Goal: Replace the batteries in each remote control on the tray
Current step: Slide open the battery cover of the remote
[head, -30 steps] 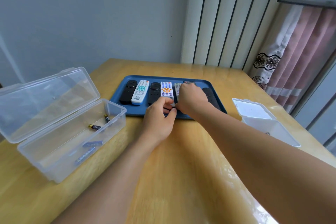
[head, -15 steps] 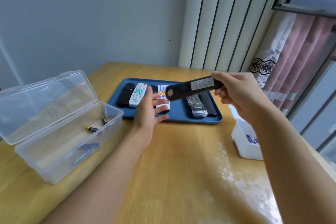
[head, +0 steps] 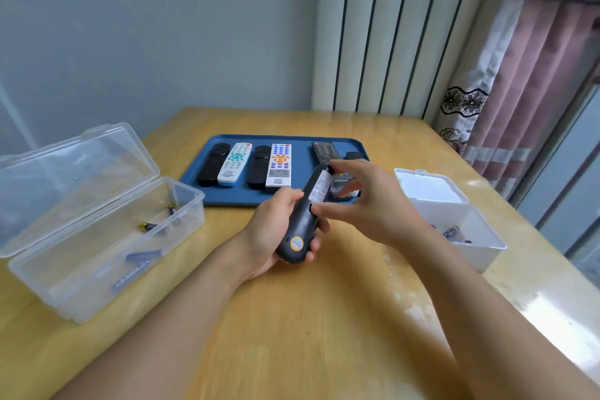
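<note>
A black remote (head: 305, 217) is held back side up over the table, just in front of the blue tray (head: 227, 196). My left hand (head: 276, 230) grips its near end from below. My right hand (head: 360, 204) touches its back, thumb on the cover and forefinger at the far end. Several remotes lie on the tray: a black one (head: 214, 164), a white one with teal buttons (head: 234, 165), another black one (head: 259, 167), a white one with orange buttons (head: 280, 166) and a dark grey one (head: 324, 153).
A clear open box (head: 107, 237) at the left holds a few batteries (head: 147, 226). A white open box (head: 454, 224) at the right holds more batteries (head: 451, 232). A curtain and window stand beyond the table's right edge.
My right hand lifted the black remote off the tray and brought it toward me. My left hand left the tray and took hold of the remote's near end.
</note>
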The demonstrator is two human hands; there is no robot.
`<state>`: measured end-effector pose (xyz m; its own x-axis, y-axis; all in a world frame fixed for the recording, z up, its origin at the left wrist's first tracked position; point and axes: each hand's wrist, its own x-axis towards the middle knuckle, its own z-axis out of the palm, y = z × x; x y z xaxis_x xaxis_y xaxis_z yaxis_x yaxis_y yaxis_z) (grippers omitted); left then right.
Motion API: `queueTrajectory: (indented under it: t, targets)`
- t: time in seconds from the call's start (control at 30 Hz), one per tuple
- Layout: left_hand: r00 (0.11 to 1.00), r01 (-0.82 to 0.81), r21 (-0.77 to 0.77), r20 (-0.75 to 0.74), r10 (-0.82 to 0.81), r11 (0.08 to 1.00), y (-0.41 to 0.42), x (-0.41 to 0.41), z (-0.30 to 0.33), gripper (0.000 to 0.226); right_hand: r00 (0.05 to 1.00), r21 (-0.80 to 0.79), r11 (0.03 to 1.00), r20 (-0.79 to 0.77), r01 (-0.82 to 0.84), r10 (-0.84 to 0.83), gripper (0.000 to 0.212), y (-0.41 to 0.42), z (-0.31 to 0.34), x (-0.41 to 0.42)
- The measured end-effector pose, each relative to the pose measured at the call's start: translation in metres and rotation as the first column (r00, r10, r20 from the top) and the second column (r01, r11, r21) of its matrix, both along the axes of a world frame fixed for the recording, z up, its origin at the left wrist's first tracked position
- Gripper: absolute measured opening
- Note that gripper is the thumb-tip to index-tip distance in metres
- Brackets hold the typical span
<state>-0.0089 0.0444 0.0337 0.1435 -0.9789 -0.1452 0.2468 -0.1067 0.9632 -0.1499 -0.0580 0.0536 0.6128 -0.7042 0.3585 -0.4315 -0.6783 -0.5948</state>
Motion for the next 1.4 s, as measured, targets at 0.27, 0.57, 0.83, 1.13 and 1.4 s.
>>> queueTrajectory:
  t: [0.27,0.57,0.83,1.13,1.4]
  targets:
    - [0.948,-0.045,0.015,0.317,0.038,0.999,-0.001,-0.001,-0.006,0.020,0.994,-0.154,0.988,-0.098,0.027,-0.042,0.043,0.008,0.002,-0.001]
    - [0.903,-0.086,0.001,0.423,0.077,0.996,-0.009,0.002,-0.009,0.022,0.998,-0.308,0.951,-0.063,-0.013,-0.007,0.022,0.028,-0.006,0.016]
    - [0.957,-0.162,-0.035,0.237,0.166,0.986,-0.009,0.011,-0.008,0.019,0.957,0.344,0.938,0.278,-0.025,-0.077,0.005,0.017,-0.005,0.015]
    - [0.956,-0.211,-0.003,0.209,0.207,0.978,-0.006,0.022,-0.001,0.013,0.922,0.467,0.884,-0.349,0.018,0.165,0.015,0.005,-0.002,-0.006]
    - [0.993,-0.092,-0.040,0.075,0.094,0.995,-0.004,0.013,0.000,0.038,0.952,0.035,0.999,0.306,0.025,-0.034,0.007,0.013,0.001,0.010]
